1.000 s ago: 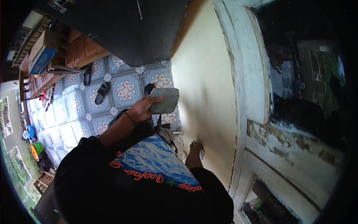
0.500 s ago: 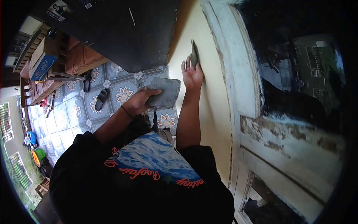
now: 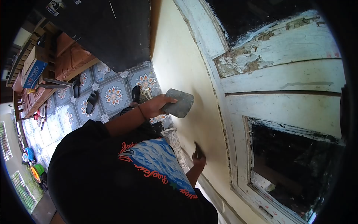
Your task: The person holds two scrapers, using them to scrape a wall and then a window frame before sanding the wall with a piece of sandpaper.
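My left hand [image 3: 153,106] is closed on the edge of a flat grey plate [image 3: 181,103] with clipped corners, thumb on top; it is held out in front of my body. My right hand [image 3: 200,160], lower and close to the cream wall [image 3: 179,48], is closed around a thin dark flat blade [image 3: 197,148] like a putty scraper. The blade appears edge-on at the wall surface; whether it touches cannot be made out. The fingers of my right hand are partly hidden.
A black cabinet [image 3: 115,26] stands at the wall's far end. To the right is a peeling white wooden frame [image 3: 268,74] with dark glass panes. Slippers [image 3: 90,102] lie on the patterned tile floor [image 3: 113,96]. A cushioned wooden bench [image 3: 72,56] carries a cardboard box [image 3: 34,69].
My right hand has swept down along the wall with the blade, towards my body. The plate in my left hand has shifted right and slightly down. The view has turned towards the window frame.
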{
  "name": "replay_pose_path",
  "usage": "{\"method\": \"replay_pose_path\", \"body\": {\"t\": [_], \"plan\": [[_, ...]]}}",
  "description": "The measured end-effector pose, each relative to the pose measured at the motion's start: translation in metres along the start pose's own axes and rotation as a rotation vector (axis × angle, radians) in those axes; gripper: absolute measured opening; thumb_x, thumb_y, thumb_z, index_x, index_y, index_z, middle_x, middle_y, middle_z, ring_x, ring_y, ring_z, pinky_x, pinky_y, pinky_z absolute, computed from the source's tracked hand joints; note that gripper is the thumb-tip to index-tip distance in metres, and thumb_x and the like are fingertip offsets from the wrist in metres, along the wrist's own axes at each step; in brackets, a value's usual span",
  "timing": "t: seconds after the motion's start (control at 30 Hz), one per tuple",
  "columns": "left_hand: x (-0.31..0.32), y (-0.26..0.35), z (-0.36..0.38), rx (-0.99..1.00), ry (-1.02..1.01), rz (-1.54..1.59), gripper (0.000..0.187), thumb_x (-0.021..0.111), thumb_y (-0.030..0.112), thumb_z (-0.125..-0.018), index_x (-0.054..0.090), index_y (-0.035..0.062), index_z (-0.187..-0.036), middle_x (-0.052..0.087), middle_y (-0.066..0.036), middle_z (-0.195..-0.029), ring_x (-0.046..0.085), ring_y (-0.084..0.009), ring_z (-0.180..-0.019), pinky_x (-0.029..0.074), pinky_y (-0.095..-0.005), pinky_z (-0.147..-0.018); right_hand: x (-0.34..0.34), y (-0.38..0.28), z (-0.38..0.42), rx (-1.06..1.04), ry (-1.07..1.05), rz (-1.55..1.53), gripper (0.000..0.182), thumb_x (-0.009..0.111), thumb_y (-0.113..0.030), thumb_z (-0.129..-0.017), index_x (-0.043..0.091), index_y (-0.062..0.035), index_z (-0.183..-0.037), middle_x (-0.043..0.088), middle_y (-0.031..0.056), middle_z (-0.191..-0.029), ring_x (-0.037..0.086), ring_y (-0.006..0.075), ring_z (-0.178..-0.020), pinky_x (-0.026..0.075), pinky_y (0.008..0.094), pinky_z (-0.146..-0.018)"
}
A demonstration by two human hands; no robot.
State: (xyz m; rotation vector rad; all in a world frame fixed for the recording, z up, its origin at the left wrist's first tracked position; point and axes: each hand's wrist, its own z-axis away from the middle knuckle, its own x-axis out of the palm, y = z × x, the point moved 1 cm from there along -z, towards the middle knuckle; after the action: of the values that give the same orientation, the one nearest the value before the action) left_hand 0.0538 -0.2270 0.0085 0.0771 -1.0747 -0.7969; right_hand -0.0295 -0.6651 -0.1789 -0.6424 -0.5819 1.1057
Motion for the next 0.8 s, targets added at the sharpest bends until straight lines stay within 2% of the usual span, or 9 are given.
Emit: {"method": "replay_pose_path", "body": {"t": [0.03,0.1,0.23,0.27,0.3,0.5,0.6,0.7,0.8], "plan": [[-0.001,0.003,0.004,0.009,-0.002,0.002,0.031,0.052,0.011,-0.079,0.045,0.0002,-0.108,0.053,-0.010,-0.105,0.054,-0.0206,-0.093,0.043,-0.0308,-0.083,-0.027,-0.003,0.000,0.319,0.193,-0.308,0.030,0.043,-0.021,-0.079,0.054,-0.0084,-0.103,0.058,0.0090,-0.096,0.053,0.0232,-0.089,0.034,0.0418,-0.081],[0.000,0.016,0.018,0.168,0.001,-0.588,0.031,0.051,0.008,-0.079,0.045,0.0011,-0.109,0.052,-0.009,-0.107,0.053,-0.0198,-0.095,0.043,-0.0304,-0.083,-0.062,0.013,-0.011,0.345,0.432,-0.265,0.028,0.041,-0.022,-0.080,0.055,-0.0110,-0.101,0.059,0.0074,-0.093,0.052,0.0225,-0.090,0.033,0.0426,-0.081],[-0.026,0.037,0.031,0.194,0.075,-0.145,0.041,0.057,-0.004,-0.071,0.045,0.0036,-0.110,0.052,-0.009,-0.103,0.052,-0.0201,-0.097,0.042,-0.0305,-0.083,-0.015,0.028,-0.018,0.268,0.424,0.111,0.027,0.042,-0.030,-0.081,0.059,-0.0140,-0.094,0.059,0.0019,-0.086,0.052,0.0198,-0.086,0.037,0.0414,-0.077],[-0.060,0.033,0.015,0.035,0.102,0.301,0.046,0.059,-0.007,-0.068,0.045,0.0046,-0.109,0.052,-0.010,-0.101,0.051,-0.0213,-0.098,0.042,-0.0308,-0.083,0.008,0.026,-0.034,0.267,0.397,0.122,0.027,0.042,-0.030,-0.081,0.059,-0.0140,-0.094,0.059,0.0019,-0.086,0.052,0.0198,-0.086,0.037,0.0414,-0.077],[-0.028,0.067,0.056,0.171,0.244,-0.047,0.041,0.058,-0.005,-0.069,0.046,0.0034,-0.108,0.053,-0.012,-0.102,0.053,-0.0223,-0.096,0.043,-0.0310,-0.082,0.027,0.022,-0.052,0.273,0.335,0.148,0.027,0.042,-0.030,-0.081,0.059,-0.0141,-0.094,0.059,0.0019,-0.085,0.052,0.0198,-0.086,0.038,0.0410,-0.077],[-0.150,0.095,0.063,0.239,0.344,0.296,0.037,0.058,0.003,-0.073,0.047,0.0038,-0.108,0.054,-0.011,-0.104,0.054,-0.0224,-0.096,0.044,-0.0325,-0.083,0.289,0.075,-0.174,0.344,-0.071,0.243,0.026,0.045,-0.031,-0.081,0.059,-0.0141,-0.095,0.059,0.0017,-0.085,0.053,0.0197,-0.084,0.040,0.0387,-0.074],[-0.165,0.123,0.085,0.757,0.427,-1.133,0.053,0.061,-0.010,-0.066,0.042,0.0069,-0.112,0.050,-0.014,-0.106,0.051,-0.0259,-0.100,0.041,-0.0326,-0.085,0.422,0.085,-0.198,0.378,-0.172,0.314,0.026,0.046,-0.032,-0.080,0.059,-0.0141,-0.095,0.059,0.0016,-0.085,0.053,0.0197,-0.083,0.041,0.0376,-0.072],[-0.165,0.148,0.085,0.645,0.539,-1.262,0.056,0.064,-0.010,-0.062,0.043,0.0067,-0.112,0.051,-0.015,-0.104,0.052,-0.0277,-0.098,0.042,-0.0331,-0.084,0.551,0.049,-0.186,0.330,-0.165,0.684,0.032,0.047,-0.030,-0.082,0.053,-0.0096,-0.106,0.056,0.0048,-0.096,0.055,0.0213,-0.083,0.045,0.0348,-0.072],[-0.140,0.166,0.077,0.882,0.427,-1.163,0.044,0.060,-0.006,-0.069,0.045,0.0046,-0.109,0.050,-0.013,-0.105,0.052,-0.0255,-0.097,0.042,-0.0321,-0.083,0.668,-0.024,-0.135,0.266,-0.561,-0.152,0.039,0.035,-0.020,-0.089,0.028,-0.0007,-0.122,0.040,0.0134,-0.119,0.043,0.0256,-0.110,0.039,0.0419,-0.089]]}}
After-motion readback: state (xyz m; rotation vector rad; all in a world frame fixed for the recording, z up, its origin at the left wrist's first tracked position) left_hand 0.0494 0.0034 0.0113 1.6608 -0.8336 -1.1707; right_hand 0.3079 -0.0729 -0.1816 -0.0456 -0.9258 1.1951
